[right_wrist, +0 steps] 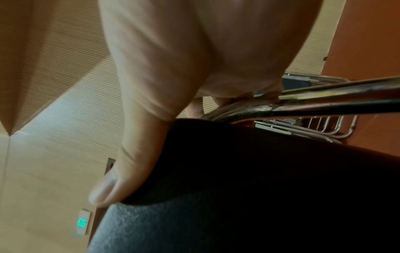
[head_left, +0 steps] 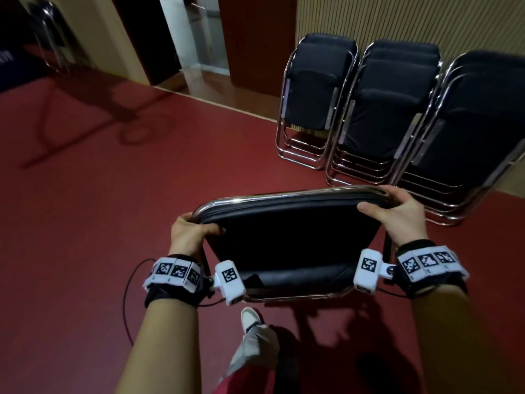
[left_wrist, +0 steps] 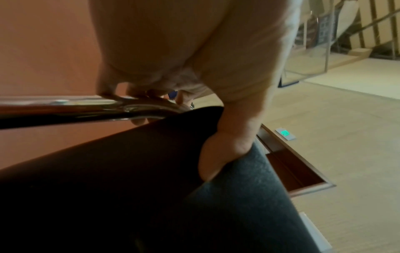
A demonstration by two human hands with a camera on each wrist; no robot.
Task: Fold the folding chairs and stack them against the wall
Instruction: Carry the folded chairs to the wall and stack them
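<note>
Both hands carry a folded chair by its top edge, above the dark red floor. The left hand wraps the rounded left corner of the chrome tube frame: its fingers curl over the polished bar while the thumb presses into the soft, matte black padding just below. The right hand holds the opposite corner the same way, fingers hooked over the shiny tube and its thumb lying flat on the fine-grained dark upholstery. Between the two grips the padded panel is broad with rounded corners, and it narrows downward toward the wrists, where a thin chrome bar crosses beneath it.

Beyond the right hand, three stacks of folded chairs lean against a ribbed beige wall, black cushions nested inside looping chrome legs. Both wrists wear black bands with white blocks printed in black-and-white square markers.
</note>
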